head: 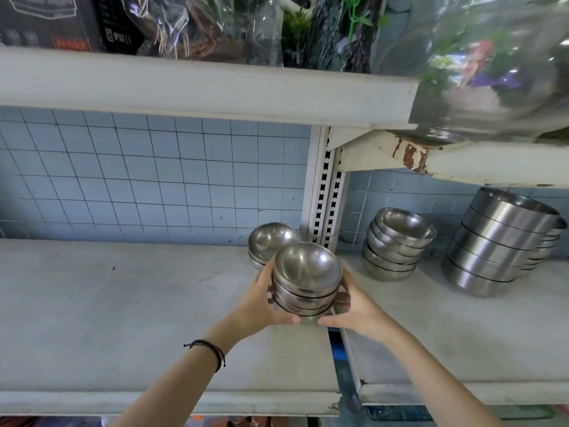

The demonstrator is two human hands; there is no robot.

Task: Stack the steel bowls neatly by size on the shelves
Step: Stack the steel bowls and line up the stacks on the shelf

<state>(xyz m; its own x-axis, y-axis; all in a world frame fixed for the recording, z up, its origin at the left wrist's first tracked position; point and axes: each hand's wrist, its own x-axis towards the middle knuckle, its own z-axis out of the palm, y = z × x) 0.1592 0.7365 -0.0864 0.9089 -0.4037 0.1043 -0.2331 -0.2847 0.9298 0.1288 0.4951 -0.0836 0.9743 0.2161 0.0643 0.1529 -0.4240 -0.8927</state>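
A stack of several small steel bowls (308,278) is held between both hands over the right end of the left shelf (123,318). My left hand (261,303) grips its left side, thumb curled under the front. My right hand (354,306) grips its right side the same way. Just behind it, a short stack of similar small bowls (268,241) stands on the shelf by the upright post. On the right shelf (446,334) stand a stack of medium bowls (397,241) and a tilted stack of large straight-walled bowls (498,241).
A slotted white post (323,195) divides the two shelves. The upper shelf (200,84) overhangs close above, loaded with boxes and bagged plants (492,57). Blue tiled wall (138,174) closes the back. More small bowls (548,241) hide behind the large stack.
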